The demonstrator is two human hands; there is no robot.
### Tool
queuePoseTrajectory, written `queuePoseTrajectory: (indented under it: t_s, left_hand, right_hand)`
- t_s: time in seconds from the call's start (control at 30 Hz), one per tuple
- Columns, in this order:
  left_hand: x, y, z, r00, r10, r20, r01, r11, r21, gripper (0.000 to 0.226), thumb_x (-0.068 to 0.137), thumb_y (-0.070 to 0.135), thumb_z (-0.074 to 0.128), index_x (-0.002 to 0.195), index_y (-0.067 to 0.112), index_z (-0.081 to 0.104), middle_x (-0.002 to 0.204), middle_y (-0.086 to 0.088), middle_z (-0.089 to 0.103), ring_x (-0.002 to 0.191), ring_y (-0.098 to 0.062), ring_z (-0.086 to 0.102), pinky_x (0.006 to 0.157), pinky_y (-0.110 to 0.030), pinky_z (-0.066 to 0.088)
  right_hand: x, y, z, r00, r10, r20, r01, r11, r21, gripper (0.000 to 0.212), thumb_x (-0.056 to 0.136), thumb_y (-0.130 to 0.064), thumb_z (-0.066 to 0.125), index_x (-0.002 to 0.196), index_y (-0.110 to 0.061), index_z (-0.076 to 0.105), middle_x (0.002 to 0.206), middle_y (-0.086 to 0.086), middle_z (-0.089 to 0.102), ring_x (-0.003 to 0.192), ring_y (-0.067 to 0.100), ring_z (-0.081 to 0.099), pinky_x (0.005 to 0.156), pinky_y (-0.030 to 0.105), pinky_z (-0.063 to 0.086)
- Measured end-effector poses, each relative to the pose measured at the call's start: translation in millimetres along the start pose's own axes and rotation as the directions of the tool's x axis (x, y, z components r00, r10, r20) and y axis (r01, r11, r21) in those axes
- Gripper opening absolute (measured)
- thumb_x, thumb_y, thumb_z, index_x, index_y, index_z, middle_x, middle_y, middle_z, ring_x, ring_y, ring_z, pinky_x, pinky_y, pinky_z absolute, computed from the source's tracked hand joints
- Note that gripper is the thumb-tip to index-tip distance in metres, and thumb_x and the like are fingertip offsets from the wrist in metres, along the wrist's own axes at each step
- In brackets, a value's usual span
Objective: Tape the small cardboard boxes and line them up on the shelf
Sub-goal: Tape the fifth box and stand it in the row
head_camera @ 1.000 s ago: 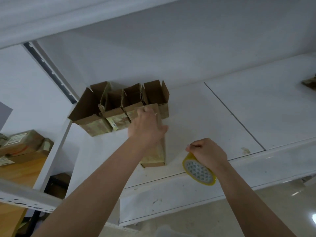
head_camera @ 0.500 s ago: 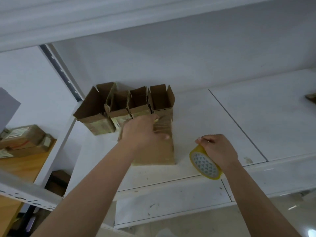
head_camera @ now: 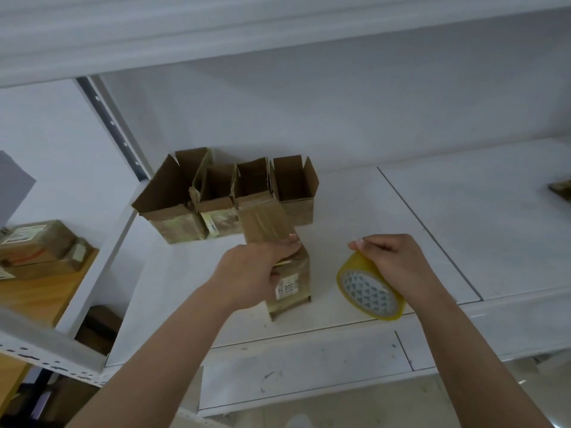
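A small cardboard box [head_camera: 290, 288] with a white label stands near the front of the white shelf [head_camera: 355, 217]. One of its flaps sticks up. My left hand [head_camera: 256, 270] grips this box from the left, fingers across its top and thumb on the labelled side. My right hand [head_camera: 392, 264] holds a yellow tape roll [head_camera: 369, 288] that rests on the shelf just right of the box. Behind them, a row of several open cardboard boxes [head_camera: 225, 196] stands at the back left of the shelf, flaps up.
The shelf's upright post [head_camera: 114, 131] rises at the left. Beyond it, taped parcels [head_camera: 37, 245] lie on a wooden surface. A brown object [head_camera: 560, 188] shows at the right edge of the shelf. Bare shelf surface stretches to the right of the boxes.
My left hand has turned the small box and drawn it toward the shelf's front, so its labelled side now faces me. My right hand keeps the tape roll beside it.
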State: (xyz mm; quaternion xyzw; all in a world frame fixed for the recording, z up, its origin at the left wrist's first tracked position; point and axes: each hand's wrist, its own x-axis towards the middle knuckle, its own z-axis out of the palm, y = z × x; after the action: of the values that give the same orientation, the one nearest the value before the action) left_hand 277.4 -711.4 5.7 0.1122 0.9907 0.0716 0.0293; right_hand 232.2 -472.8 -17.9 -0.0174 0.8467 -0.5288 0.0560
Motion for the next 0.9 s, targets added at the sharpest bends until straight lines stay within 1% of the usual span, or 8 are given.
queuePoseTrajectory:
  t_s: [0.13, 0.27, 0.37, 0.47, 0.6, 0.7, 0.8, 0.9]
  left_hand:
    - [-8.1, -20.8, -10.8, 0.995, 0.031, 0.090, -0.018, 0.990, -0.142, 0.066, 0.090, 0.016, 0.059, 0.144, 0.047, 0.038, 0.147, 0.026, 0.041, 0.127, -0.007, 0.048, 0.101, -0.029, 0.044]
    - [-6.1, -6.8, -15.1, 0.962, -0.165, -0.216, 0.013, 0.820, -0.572, 0.024, 0.093, 0.041, 0.061, 0.116, 0.035, 0.066, 0.109, 0.017, 0.070, 0.095, -0.001, 0.064, 0.081, -0.025, 0.051]
    - [0.1, 19.7, -18.5, 0.921, -0.305, -0.241, 0.022, 0.660, -0.751, 0.052, 0.081, 0.075, 0.050, 0.091, 0.028, 0.069, 0.082, 0.013, 0.074, 0.076, -0.002, 0.068, 0.072, -0.027, 0.054]
    - [4.3, 38.0, -20.9, 0.941, -0.277, -0.193, 0.045, 0.671, -0.740, 0.073, 0.064, 0.090, 0.045, 0.078, 0.022, 0.069, 0.067, 0.013, 0.071, 0.064, -0.002, 0.068, 0.067, -0.027, 0.055]
    - [7.1, 44.2, -17.6, 0.928, -0.294, -0.231, 0.044, 0.700, -0.713, 0.042, 0.074, 0.066, 0.066, 0.064, 0.025, 0.060, 0.060, 0.002, 0.067, 0.060, -0.013, 0.066, 0.064, -0.036, 0.057]
    - [2.9, 37.5, -16.5, 0.920, -0.308, -0.241, 0.022, 0.656, -0.754, 0.031, 0.085, 0.041, 0.071, 0.065, 0.020, 0.060, 0.060, 0.000, 0.066, 0.060, -0.017, 0.066, 0.066, -0.043, 0.058]
    - [-5.1, 25.7, -15.1, 0.880, -0.391, -0.269, 0.050, 0.641, -0.766, 0.033, 0.088, 0.040, 0.068, 0.066, 0.016, 0.062, 0.054, 0.006, 0.064, 0.050, -0.009, 0.060, 0.058, -0.036, 0.055]
    - [-18.0, 12.0, -10.3, 0.837, -0.467, -0.285, 0.072, 0.610, -0.789, 0.032, 0.088, 0.040, 0.067, 0.063, 0.020, 0.061, 0.053, 0.008, 0.064, 0.048, -0.004, 0.058, 0.055, -0.026, 0.050]
  right_hand:
    - [-2.3, -21.2, 4.3, 0.993, -0.088, 0.080, 0.082, 0.993, 0.080, 0.017, 0.090, -0.038, 0.064, 0.080, -0.042, 0.077, 0.087, -0.020, 0.074, 0.086, 0.006, 0.069, 0.090, 0.042, 0.055]
    - [-5.9, -35.3, 6.7, 0.979, -0.152, 0.139, 0.140, 0.986, 0.093, 0.015, 0.091, -0.036, 0.064, 0.087, -0.039, 0.078, 0.089, -0.021, 0.074, 0.084, 0.000, 0.069, 0.088, 0.036, 0.056]
    - [-8.7, -45.3, 9.1, 0.970, -0.187, 0.153, 0.176, 0.981, 0.083, 0.015, 0.090, -0.037, 0.064, 0.087, -0.039, 0.078, 0.087, -0.019, 0.074, 0.080, 0.000, 0.070, 0.084, 0.032, 0.056]
    - [-13.0, -53.6, 11.0, 0.964, -0.202, 0.171, 0.199, 0.979, 0.038, 0.021, 0.091, -0.041, 0.062, 0.077, -0.038, 0.078, 0.077, -0.008, 0.074, 0.070, 0.008, 0.070, 0.071, 0.031, 0.056]
    - [-15.0, -58.0, 12.7, 0.958, -0.157, 0.239, 0.150, 0.988, 0.048, 0.026, 0.096, -0.032, 0.056, 0.082, -0.033, 0.078, 0.079, -0.002, 0.075, 0.072, 0.014, 0.072, 0.071, 0.033, 0.058]
    - [-13.6, -57.5, 12.5, 0.944, -0.074, 0.322, 0.039, 0.993, 0.116, 0.020, 0.091, -0.046, 0.058, 0.102, -0.038, 0.073, 0.092, -0.009, 0.074, 0.083, 0.010, 0.071, 0.083, 0.032, 0.054]
    - [-11.1, -55.9, 8.2, 0.919, -0.109, 0.378, 0.020, 0.973, 0.232, 0.061, 0.062, -0.059, 0.070, 0.114, -0.028, 0.070, 0.098, -0.001, 0.075, 0.092, 0.020, 0.071, 0.084, 0.033, 0.055]
    - [-6.4, -55.1, 0.3, 0.902, -0.167, 0.399, 0.063, 0.963, 0.261, 0.064, 0.053, -0.062, 0.072, 0.103, -0.022, 0.075, 0.095, 0.006, 0.075, 0.091, 0.026, 0.071, 0.083, 0.037, 0.055]
